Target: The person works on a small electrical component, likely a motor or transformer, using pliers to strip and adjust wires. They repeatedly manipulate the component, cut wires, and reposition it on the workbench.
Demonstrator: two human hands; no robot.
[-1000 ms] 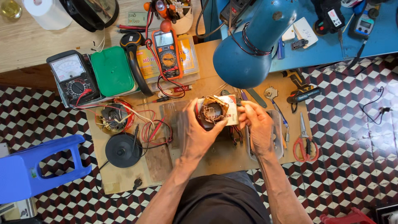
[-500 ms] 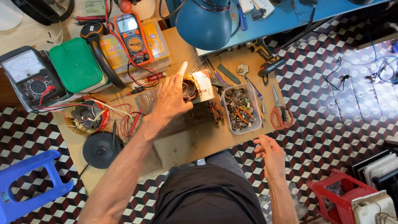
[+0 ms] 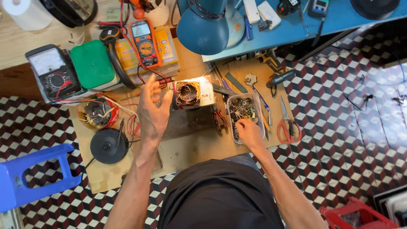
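A small motor stator [image 3: 188, 93] with copper windings and a white paper wrap sits lit on a low wooden board [image 3: 186, 148]. My left hand [image 3: 154, 110] hovers just left of it, palm open and fingers spread, holding nothing. My right hand [image 3: 249, 131] reaches into the near end of a clear plastic tray [image 3: 255, 101] full of small metal parts. Its fingertips are curled down among the parts, and whether they pinch anything is hidden. Red-handled pliers [image 3: 218, 118] lie between the stator and the tray.
Behind the stator are an orange multimeter [image 3: 144, 42], a green box [image 3: 93, 63], an analog meter [image 3: 53, 72] and a blue desk lamp [image 3: 203, 25]. Red scissors [image 3: 288, 127], a drill [image 3: 275, 70], a wound coil [image 3: 98, 113], a black disc [image 3: 109, 146] and a blue stool [image 3: 29, 174] surround the board.
Both hands left the stator. My right hand dropped toward my lap, then came up into the parts tray. My left hand lifted off and now hangs open beside the stator.
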